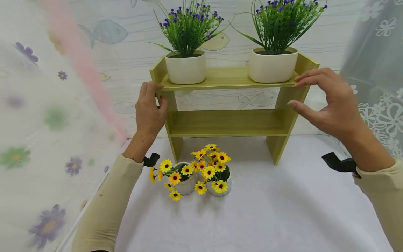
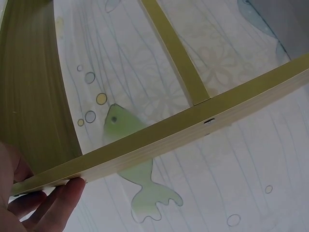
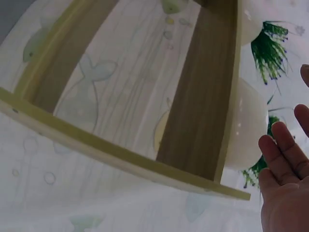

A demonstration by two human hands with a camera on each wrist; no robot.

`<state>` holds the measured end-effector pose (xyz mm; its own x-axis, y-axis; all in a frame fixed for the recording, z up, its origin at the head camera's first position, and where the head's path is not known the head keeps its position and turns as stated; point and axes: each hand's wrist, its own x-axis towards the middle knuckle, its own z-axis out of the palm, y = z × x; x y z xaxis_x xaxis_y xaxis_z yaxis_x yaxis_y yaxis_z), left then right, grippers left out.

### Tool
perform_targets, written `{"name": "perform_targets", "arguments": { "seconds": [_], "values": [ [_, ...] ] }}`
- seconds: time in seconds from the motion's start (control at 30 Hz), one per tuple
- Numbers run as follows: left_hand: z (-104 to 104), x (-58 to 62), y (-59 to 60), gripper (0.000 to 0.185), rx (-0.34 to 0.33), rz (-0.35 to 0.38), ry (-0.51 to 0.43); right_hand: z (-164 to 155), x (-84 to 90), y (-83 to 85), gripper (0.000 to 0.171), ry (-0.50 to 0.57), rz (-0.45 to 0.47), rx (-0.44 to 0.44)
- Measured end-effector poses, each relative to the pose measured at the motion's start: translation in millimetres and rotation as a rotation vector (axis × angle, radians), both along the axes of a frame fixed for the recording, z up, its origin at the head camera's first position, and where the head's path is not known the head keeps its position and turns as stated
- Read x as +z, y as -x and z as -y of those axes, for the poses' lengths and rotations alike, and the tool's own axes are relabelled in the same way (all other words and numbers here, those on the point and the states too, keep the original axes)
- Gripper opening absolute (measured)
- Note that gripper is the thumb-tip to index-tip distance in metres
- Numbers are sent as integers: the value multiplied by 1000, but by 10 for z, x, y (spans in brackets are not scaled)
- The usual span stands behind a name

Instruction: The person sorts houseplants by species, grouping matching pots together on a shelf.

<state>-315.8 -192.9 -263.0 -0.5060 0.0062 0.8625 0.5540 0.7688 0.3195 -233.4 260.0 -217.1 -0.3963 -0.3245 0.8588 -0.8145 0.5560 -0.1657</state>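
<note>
A yellow-green wooden shelf (image 1: 230,122) with two boards between side panels stands on the white cloth. My left hand (image 1: 149,106) grips its left side panel near the top board; in the left wrist view, thumb and fingers (image 2: 63,205) lie on opposite sides of the panel edge. Beside the upper right corner, my right hand (image 1: 333,101) is held with fingers spread from the thumb and nothing between them. The right wrist view shows that hand apart from the shelf. Two white pots with purple-flowered plants, the left pot (image 1: 185,69) and right pot (image 1: 273,66), sit on the top board.
In front of the shelf's left half, two small whitish pots, one left (image 1: 185,187) and one right (image 1: 227,185), hold yellow flowers. A fish-patterned curtain (image 1: 126,66) hangs behind. Floral sheer curtains flank the white-covered table (image 1: 252,217).
</note>
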Motion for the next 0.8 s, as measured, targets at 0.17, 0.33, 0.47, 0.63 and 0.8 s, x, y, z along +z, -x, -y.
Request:
{"name": "perform_targets", "arguments": {
  "seconds": [0.17,0.33,0.47,0.63,0.8],
  "values": [
    [-2,0,2,24,-1,1,8,127,-316,-124,49,9,66,93],
    [1,6,-3,23,3,3,9,237,-675,-172,44,23,126,142],
    [-4,10,-6,23,2,2,8,323,-972,-166,49,27,157,188],
    [-14,9,-5,24,3,14,2,449,-1313,-166,51,3,237,232],
    [-5,10,-14,25,5,8,6,591,-1589,-177,47,-75,386,219]
  ]
}}
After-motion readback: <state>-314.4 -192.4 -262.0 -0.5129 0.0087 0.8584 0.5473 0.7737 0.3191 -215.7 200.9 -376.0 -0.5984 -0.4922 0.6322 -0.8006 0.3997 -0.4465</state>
